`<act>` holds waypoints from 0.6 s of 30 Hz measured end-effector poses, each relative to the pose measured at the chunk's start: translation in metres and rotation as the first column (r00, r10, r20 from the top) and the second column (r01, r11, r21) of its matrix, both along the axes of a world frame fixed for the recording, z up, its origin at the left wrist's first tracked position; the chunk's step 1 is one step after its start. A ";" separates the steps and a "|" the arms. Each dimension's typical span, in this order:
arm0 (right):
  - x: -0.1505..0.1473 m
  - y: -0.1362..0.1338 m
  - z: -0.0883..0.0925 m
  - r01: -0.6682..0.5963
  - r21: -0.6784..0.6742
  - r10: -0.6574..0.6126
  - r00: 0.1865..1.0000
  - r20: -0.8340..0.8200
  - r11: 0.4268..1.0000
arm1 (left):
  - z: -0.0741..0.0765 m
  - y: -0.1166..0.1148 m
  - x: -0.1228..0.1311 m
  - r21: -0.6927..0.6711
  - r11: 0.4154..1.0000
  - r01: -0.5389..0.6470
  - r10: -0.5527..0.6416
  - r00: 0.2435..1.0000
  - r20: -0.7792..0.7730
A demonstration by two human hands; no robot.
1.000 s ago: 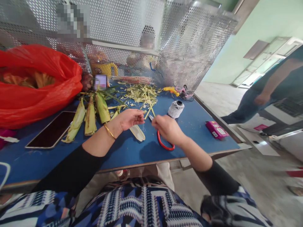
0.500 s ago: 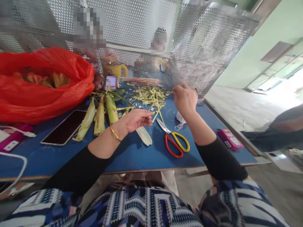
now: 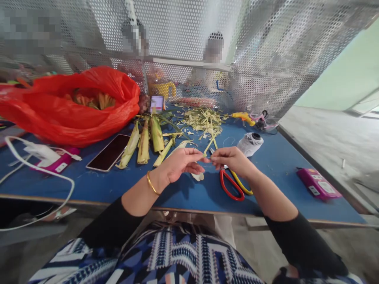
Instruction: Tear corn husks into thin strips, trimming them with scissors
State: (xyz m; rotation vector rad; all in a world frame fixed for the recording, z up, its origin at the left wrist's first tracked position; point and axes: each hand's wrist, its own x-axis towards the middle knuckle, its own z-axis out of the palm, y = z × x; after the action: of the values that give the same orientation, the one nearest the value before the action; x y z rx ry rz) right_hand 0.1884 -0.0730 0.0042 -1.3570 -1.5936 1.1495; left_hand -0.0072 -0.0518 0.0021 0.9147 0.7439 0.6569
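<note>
My left hand (image 3: 186, 163), with a gold bangle at its wrist, pinches a small pale-green piece of corn husk (image 3: 204, 155) at its fingertips. Close against it, my right hand (image 3: 232, 159) is closed in a pinch; what its fingers hold is too small to make out. Beneath my right hand lie scissors (image 3: 232, 188) with one red and one yellow handle, the blades mostly hidden. A pale husk leaf (image 3: 197, 176) shows below my left hand. Just beyond my right wrist is a white spool of thread (image 3: 249, 145).
Ears of corn in husk (image 3: 143, 146) and a phone (image 3: 109, 153) lie left of my hands. A red plastic bag (image 3: 89, 122) stands behind them. Husk strips (image 3: 201, 120) are heaped before a perforated metal screen (image 3: 183, 35). A yellow glue gun (image 3: 244, 117) and purple box (image 3: 318, 183) lie right.
My right hand has come down from the far right and now meets my left fingertips. The camera view has shifted, and the glue gun and thread spool are now uncovered.
</note>
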 end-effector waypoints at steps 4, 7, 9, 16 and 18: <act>0.004 0.006 0.000 0.017 0.221 -0.095 0.932 0.349 0.975 | -0.008 -0.010 -0.017 -0.032 0.994 -0.106 0.104 0.993 -0.050; 0.010 0.020 0.000 0.088 0.445 -0.378 0.687 0.620 0.891 | -0.010 -0.006 -0.033 -0.018 0.967 -0.255 0.252 0.961 -0.112; 0.013 0.029 0.002 0.056 0.513 -0.468 0.505 0.725 0.856 | -0.009 -0.001 -0.043 0.021 0.928 -0.373 0.372 0.918 -0.139; -0.030 0.029 0.011 -0.016 0.591 -0.278 0.871 0.404 0.806 | -0.001 0.007 -0.048 0.323 0.848 -0.419 0.483 0.863 -0.149; -0.049 0.026 0.007 0.013 0.429 -0.110 0.973 0.201 0.903 | 0.001 0.006 -0.042 0.403 0.830 -0.386 0.479 0.863 -0.161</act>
State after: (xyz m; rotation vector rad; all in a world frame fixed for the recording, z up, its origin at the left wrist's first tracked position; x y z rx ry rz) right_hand 0.1396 -0.0473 0.0108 -1.2580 -1.8142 0.5736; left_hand -0.0487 -0.0463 0.0032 1.1926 1.1082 1.1237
